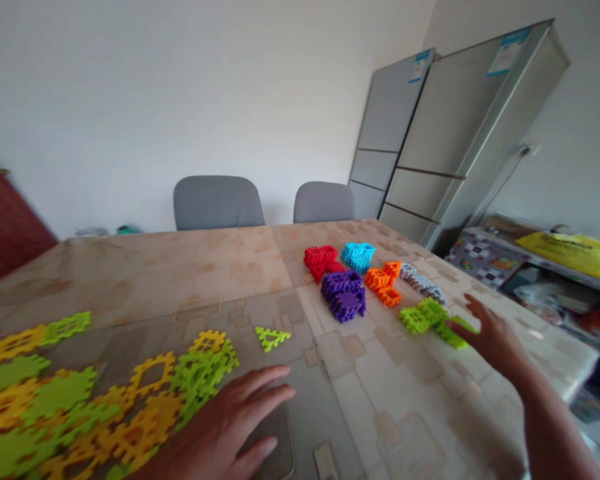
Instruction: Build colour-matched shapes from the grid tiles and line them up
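Observation:
My left hand (pixel 235 420) hovers over the table with its fingers apart and nothing in it. Beside it on the left lies a loose spread of flat green and yellow interlocking tiles (pixel 153 373) with notched edges. A single green triangle tile (pixel 271 338) lies just beyond its fingertips. At the right, my right hand (pixel 487 337) is open, fingers spread, next to stacked green tiles (pixel 423 315); whether the fingertips touch the green tile (pixel 455 333) nearest them I cannot tell. Sorted stacks stand behind: purple tiles (pixel 344 295), red tiles (pixel 321 261), light blue tiles (pixel 359 256), orange tiles (pixel 384 283) and grey tiles (pixel 423 283).
A patterned cloth covers the table (pixel 215 260). Two grey chairs (pixel 219 202) stand at its far side. Silver refrigerators (pixel 430 140) are behind at the right. A shelf with a yellow bag (pixel 567 252) stands beyond the table's right edge.

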A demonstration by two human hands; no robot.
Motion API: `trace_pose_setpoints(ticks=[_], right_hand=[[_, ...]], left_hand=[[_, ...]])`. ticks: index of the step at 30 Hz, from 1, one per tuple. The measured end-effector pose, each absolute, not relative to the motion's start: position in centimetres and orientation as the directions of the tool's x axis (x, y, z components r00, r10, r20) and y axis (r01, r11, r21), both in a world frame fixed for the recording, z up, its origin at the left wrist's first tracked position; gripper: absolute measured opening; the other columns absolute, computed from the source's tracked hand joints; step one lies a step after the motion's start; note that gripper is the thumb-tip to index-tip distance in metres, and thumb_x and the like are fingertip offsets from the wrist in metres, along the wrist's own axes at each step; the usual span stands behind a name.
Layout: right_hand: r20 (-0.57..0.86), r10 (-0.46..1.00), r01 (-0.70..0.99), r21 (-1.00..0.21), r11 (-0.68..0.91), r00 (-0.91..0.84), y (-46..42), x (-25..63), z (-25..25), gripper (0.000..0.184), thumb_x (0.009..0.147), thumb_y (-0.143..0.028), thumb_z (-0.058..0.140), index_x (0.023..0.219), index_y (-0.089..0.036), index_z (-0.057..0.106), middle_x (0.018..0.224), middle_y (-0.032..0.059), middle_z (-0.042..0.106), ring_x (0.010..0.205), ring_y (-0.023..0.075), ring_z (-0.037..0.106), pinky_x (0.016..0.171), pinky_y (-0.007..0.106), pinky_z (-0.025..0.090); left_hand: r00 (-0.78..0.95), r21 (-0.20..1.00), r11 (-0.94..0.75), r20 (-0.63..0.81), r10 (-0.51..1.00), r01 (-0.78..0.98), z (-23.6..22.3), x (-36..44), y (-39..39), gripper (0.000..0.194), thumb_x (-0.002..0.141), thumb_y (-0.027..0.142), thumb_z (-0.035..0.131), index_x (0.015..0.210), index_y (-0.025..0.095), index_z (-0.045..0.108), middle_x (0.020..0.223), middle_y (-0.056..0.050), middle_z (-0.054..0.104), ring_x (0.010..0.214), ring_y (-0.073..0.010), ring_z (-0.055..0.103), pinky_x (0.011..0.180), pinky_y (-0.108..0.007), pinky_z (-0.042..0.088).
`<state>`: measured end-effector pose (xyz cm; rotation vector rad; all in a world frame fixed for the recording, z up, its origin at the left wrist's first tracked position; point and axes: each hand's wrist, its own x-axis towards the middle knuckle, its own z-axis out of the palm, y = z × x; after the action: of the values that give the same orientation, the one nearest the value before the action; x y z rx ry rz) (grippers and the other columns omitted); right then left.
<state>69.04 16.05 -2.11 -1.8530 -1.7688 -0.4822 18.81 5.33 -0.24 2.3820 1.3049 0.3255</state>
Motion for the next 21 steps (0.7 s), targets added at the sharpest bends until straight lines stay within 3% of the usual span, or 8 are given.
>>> trace_pose_setpoints(ticks=[2, 5, 9, 13, 16, 21], right_hand=[[0.604, 0.792, 0.979, -0.2, 0.037, 0.094, 16.0, 66.8, -0.9, 0.071, 0.082, -0.066, 0.044, 0.128, -0.013, 0.055, 0.1, 0.0186, 0.072, 0.089, 0.0351, 0.069, 0.078, 0.049, 0.054], [0.554, 0.833, 0.934, -0.303, 0.19, 0.01, 16.0, 62.4, 0.9, 0.058, 0.085, -0.06, 0.046, 0.128, -0.021, 0.056, 0.097, 0.0116, 0.073, 0.081, 0.029, 0.07, 0.074, 0.042, 0.055], [0.586, 0.803, 0.934, -0.219, 0.281, -0.104, 17.5, 58.7, 2.0, 0.052, 0.085, -0.053, 0.049, 0.123, -0.019, 0.06, 0.097, 0.0121, 0.071, 0.087, 0.0291, 0.067, 0.08, 0.043, 0.052], [0.571, 0.816, 0.988, -0.155, -0.001, 0.09, 18.8, 59.9, 1.3, 0.052, 0.085, -0.051, 0.041, 0.117, -0.016, 0.061, 0.091, 0.014, 0.069, 0.087, 0.034, 0.062, 0.076, 0.05, 0.049], [0.551, 0.805, 0.972, -0.06, -0.227, 0.222, 18.4, 61.1, 0.1, 0.057, 0.085, -0.052, 0.039, 0.126, -0.016, 0.056, 0.107, 0.0183, 0.065, 0.1, 0.0407, 0.057, 0.076, 0.055, 0.046], [0.535, 0.828, 0.974, 0.037, -0.224, 0.17, 18.1, 60.6, -2.0, 0.069, 0.081, -0.051, 0.048, 0.142, -0.019, 0.039, 0.132, 0.0196, 0.052, 0.116, 0.0412, 0.048, 0.093, 0.06, 0.036]], left_hand=[[0.447, 0.438, -0.431, 0.073, 0.892, 0.789, 0.8, 16.2, 5.8, 0.046, 0.087, 0.03, 0.053, 0.133, 0.037, 0.054, 0.144, 0.003, 0.051, 0.129, -0.0221, 0.052, 0.109, -0.038, 0.042], [0.249, 0.408, -0.303, 0.181, 0.952, 0.861, 2.5, 11.4, 6.2, 0.041, 0.092, 0.038, 0.045, 0.131, 0.031, 0.057, 0.138, 0.0, 0.058, 0.126, -0.0223, 0.054, 0.109, -0.039, 0.041], [0.06, 0.385, -0.162, 0.264, 0.963, 0.909, 2.2, 5.8, 5.1, 0.043, 0.09, 0.051, 0.047, 0.123, 0.029, 0.063, 0.129, 0.001, 0.064, 0.119, -0.0245, 0.06, 0.107, -0.037, 0.044], [0.002, 0.445, -0.132, 0.281, 0.96, 0.886, -1.4, 2.6, 3.5, 0.038, 0.089, 0.054, 0.046, 0.12, 0.038, 0.063, 0.124, 0.008, 0.067, 0.115, -0.0225, 0.063, 0.103, -0.033, 0.048], [-0.006, 0.445, -0.106, 0.242, 0.97, 0.889, -3.4, 1.5, 3.3, 0.034, 0.092, 0.05, 0.046, 0.123, 0.044, 0.059, 0.128, 0.014, 0.063, 0.12, -0.0201, 0.059, 0.106, -0.032, 0.044], [0.001, 0.389, -0.115, 0.279, 0.96, 0.914, -3.4, 1.8, 4.0, 0.04, 0.09, 0.056, 0.043, 0.121, 0.04, 0.063, 0.128, 0.014, 0.064, 0.119, -0.0181, 0.06, 0.104, -0.026, 0.045]])
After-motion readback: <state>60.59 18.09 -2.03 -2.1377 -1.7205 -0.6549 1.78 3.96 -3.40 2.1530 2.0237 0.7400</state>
